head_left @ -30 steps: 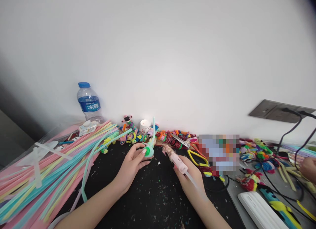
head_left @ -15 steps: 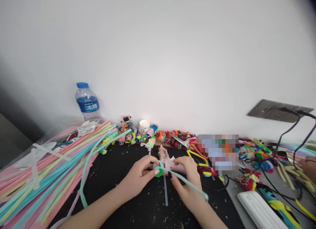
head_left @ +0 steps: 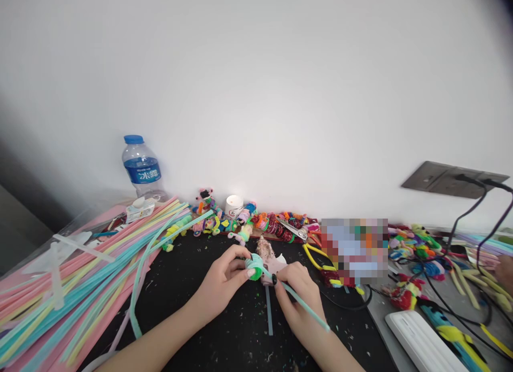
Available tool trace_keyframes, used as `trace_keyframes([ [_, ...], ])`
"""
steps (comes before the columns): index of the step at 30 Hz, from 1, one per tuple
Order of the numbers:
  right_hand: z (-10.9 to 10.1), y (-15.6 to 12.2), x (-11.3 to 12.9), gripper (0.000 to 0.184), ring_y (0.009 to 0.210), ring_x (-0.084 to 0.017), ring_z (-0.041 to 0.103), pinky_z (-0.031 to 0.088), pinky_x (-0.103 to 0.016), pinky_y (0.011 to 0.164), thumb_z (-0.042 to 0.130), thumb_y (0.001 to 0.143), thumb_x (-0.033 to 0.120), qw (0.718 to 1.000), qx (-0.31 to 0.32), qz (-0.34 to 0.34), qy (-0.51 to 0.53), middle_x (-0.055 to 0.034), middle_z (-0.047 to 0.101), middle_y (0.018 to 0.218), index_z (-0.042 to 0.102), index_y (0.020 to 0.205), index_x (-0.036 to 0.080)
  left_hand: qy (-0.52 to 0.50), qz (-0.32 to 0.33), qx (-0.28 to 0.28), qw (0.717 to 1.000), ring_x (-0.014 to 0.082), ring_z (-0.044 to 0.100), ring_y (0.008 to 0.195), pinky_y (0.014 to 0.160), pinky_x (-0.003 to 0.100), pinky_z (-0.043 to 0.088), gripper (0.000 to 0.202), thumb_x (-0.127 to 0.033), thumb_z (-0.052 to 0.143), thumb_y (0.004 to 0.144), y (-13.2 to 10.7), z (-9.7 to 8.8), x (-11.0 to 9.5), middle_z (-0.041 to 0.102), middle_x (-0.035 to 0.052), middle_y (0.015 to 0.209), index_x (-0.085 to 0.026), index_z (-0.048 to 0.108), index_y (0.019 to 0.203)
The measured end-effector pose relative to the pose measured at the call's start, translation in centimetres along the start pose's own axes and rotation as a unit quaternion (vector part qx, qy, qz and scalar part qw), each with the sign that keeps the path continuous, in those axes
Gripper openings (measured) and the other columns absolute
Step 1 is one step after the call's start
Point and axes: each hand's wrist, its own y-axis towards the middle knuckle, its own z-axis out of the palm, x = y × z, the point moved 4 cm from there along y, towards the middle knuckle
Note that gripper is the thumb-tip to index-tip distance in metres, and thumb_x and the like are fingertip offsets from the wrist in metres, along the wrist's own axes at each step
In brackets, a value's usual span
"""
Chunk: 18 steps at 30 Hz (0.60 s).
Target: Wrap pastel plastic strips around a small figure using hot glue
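Observation:
Between thumb and fingers, my left hand (head_left: 229, 273) holds a small coil of mint-green pipe cleaner (head_left: 253, 262) with a brighter green piece (head_left: 255, 274) at its lower side. A loose length of the mint pipe cleaner (head_left: 306, 301) runs from the coil to the lower right. My right hand (head_left: 298, 294) pinches that length close to the coil, thumb and index finger together. Just behind both hands lies a pale pink glue gun (head_left: 274, 266), partly covered by my right hand. A translucent glue stick (head_left: 269, 313) points from it toward me.
Pipe cleaners (head_left: 80, 286) in many colours spread over the left side. A water bottle (head_left: 142, 169), a paper cup (head_left: 234, 206), finished fuzzy figures (head_left: 240, 234) and scissors (head_left: 294, 230) line the wall. At right are black cables (head_left: 441, 297), a white power bank (head_left: 420, 340) and another person's hand (head_left: 505, 273).
The coil has turned and shifted slightly up and left with my left hand. My right hand's fingers have closed in on the loose length, whose end has swung a little left.

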Motion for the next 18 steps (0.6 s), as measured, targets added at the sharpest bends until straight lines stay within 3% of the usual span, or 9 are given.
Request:
trace_keyframes([
  [5, 0.4, -0.1, 0.4, 0.016, 0.068, -0.017, 0.048, 0.035, -0.030, 0.063, 0.045, 0.086, 0.012, 0.999, 0.034, 0.001, 0.011, -0.0018, 0.054, 0.070, 0.049, 0.073, 0.019, -0.020, -0.002, -0.012, 1.000, 0.0114, 0.055, 0.081, 0.074, 0.024, 0.042, 0.014, -0.017, 0.059, 0.079, 0.0, 0.0, -0.1, 0.049, -0.0033, 0.089, -0.022, 0.050, 0.089],
  [18, 0.9, -0.2, 1.3, 0.015, 0.070, -0.018, 0.051, 0.042, -0.030, 0.065, 0.046, 0.084, 0.009, 0.998, 0.050, -0.042, 0.011, -0.0037, 0.058, 0.074, 0.056, 0.081, 0.020, -0.023, -0.034, -0.031, 0.999, 0.0120, 0.054, 0.078, 0.072, 0.026, 0.041, 0.018, -0.022, 0.060, 0.078, -0.2, 0.4, -0.4, 0.049, -0.0029, 0.087, -0.021, 0.044, 0.085],
])
